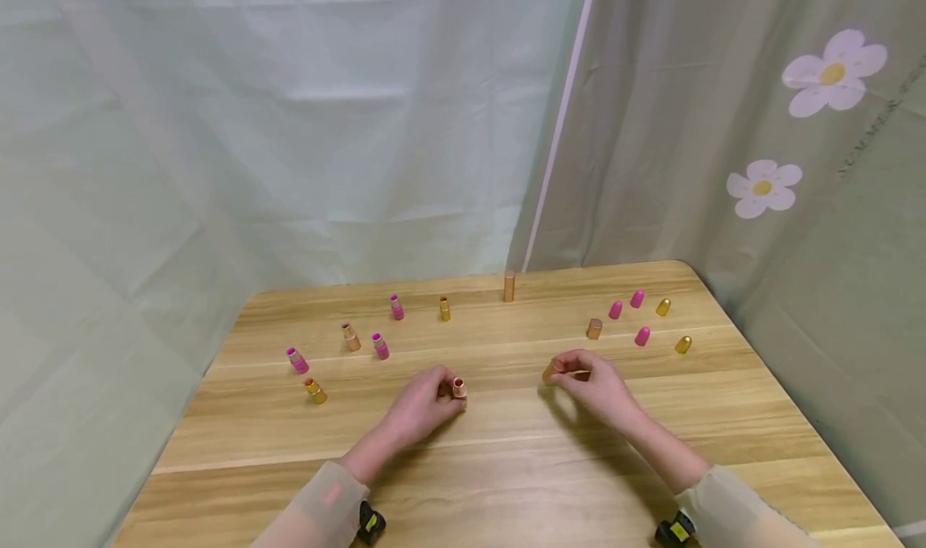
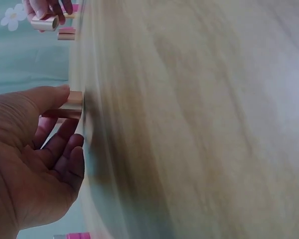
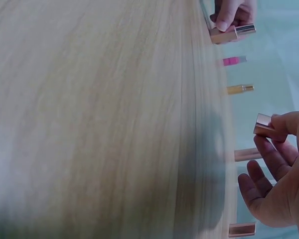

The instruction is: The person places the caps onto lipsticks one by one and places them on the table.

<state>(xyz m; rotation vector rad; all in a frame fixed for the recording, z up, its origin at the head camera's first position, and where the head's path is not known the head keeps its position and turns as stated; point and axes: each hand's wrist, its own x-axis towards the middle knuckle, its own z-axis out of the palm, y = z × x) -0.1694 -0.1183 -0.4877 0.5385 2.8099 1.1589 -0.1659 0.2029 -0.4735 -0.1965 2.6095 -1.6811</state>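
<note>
My left hand (image 1: 422, 407) pinches an uncapped rose-gold lipstick tube (image 1: 460, 389) between thumb and fingers. In the left wrist view the base of this lipstick tube (image 2: 74, 103) is at the tabletop, apparently standing on it. To the right, my right hand (image 1: 596, 387) holds a rose-gold lipstick cap (image 1: 552, 371) by thumb and fingertips. The right wrist view shows this cap (image 3: 265, 126) raised off the table, its other fingers loosely bent. A wide gap separates tube and cap. Part of the tube is hidden behind the left fingers.
Uncapped pink, gold and rose-gold lipstick tubes (image 1: 380, 346) stand at the left and back. Pink caps (image 1: 642, 337), gold caps (image 1: 683, 345) and another rose-gold cap (image 1: 595, 329) stand at right. A closed rose-gold lipstick (image 1: 510, 287) is at the wooden table's (image 1: 506, 484) back edge, before a curtain (image 1: 325, 130).
</note>
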